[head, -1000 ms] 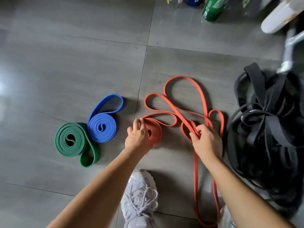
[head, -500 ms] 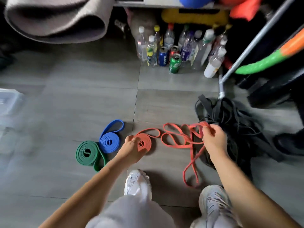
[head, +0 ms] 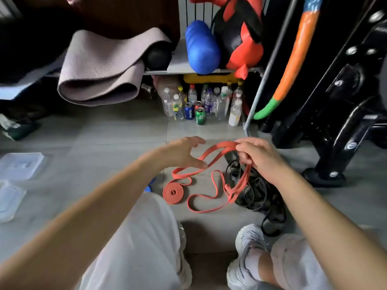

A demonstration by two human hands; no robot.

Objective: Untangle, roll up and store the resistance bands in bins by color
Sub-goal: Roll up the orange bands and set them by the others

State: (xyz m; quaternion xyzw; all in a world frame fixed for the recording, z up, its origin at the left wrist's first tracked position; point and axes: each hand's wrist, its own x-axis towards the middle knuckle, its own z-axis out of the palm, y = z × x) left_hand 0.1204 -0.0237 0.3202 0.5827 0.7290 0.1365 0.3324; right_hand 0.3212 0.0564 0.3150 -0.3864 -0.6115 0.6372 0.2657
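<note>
The orange band [head: 217, 146] is only part rolled. Its coil [head: 173, 192] lies on the floor [head: 104, 147] by the knee, and the loose length trails to the right. A moment ago the left hand [head: 184, 152] rested on that coil; now it has let go and hovers above, fingers [head: 194, 140] spread and holding nothing, the thumb close to a raised strand. The right hand [head: 258, 159] has lifted higher, its fingers curled round a bunch of loops. I judge rolling has paused to free a snag.

Counted:
- One orange band.
- One heap of black bands [head: 253, 193], too tangled to count.
- One blue roll [head: 149, 187], barely showing.
- Two clear bins [head: 21, 166] at the left.
</note>
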